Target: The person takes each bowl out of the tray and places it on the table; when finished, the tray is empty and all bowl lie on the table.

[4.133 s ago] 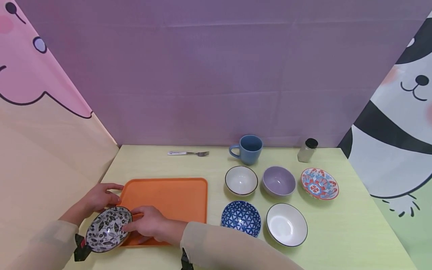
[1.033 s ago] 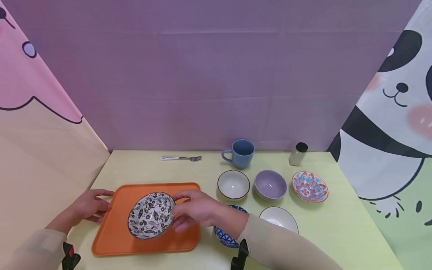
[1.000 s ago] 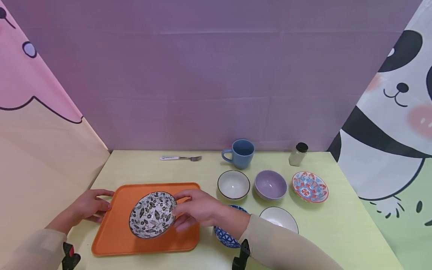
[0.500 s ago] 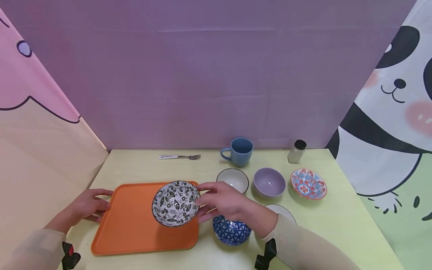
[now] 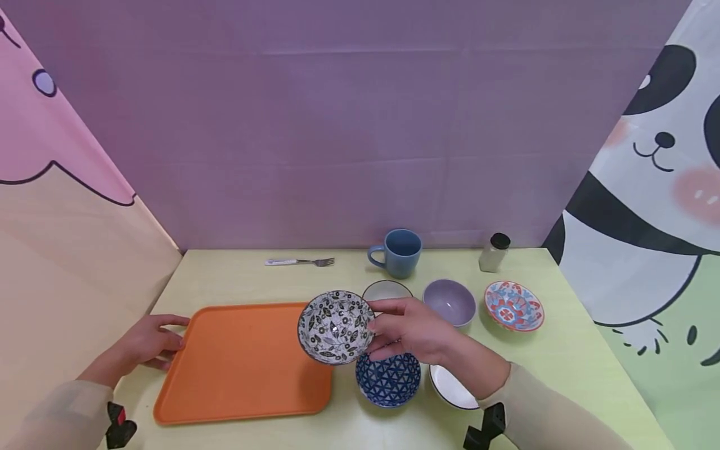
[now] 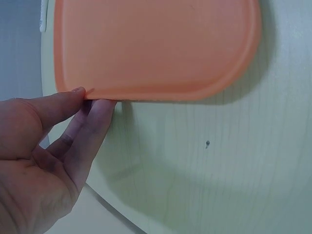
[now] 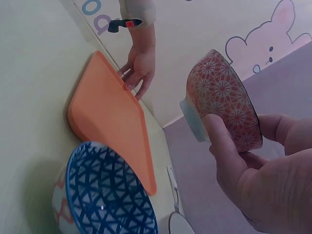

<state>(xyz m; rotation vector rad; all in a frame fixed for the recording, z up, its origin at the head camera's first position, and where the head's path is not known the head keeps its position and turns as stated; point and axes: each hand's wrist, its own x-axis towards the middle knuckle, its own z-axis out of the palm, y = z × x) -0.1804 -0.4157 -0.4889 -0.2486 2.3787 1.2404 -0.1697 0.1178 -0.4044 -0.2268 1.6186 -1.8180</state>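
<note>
My right hand (image 5: 413, 331) holds a bowl (image 5: 334, 326) by its right side, raised above the orange tray's right edge and tilted toward me. Inside, the bowl has a black-and-white leaf print; in the right wrist view its outside (image 7: 222, 97) is red with a flower pattern. The orange tray (image 5: 242, 362) lies on the table with nothing on it. My left hand (image 5: 147, 344) pinches the tray's left rim; the left wrist view shows the thumb on top and fingers underneath. Just below the right hand stands a blue triangle-patterned bowl (image 5: 388, 380).
A white bowl (image 5: 388, 289) is partly hidden behind the right hand, another white bowl (image 5: 454, 389) under the forearm. Further right are a purple bowl (image 5: 448, 301) and a red-and-blue patterned dish (image 5: 514, 305). A fork (image 5: 298, 262), blue mug (image 5: 402, 253) and black-capped jar (image 5: 494, 252) line the back.
The right hand has carried the leaf-print bowl rightward from the tray's left front corner across to its right edge. The left hand stays at the tray's left rim.
</note>
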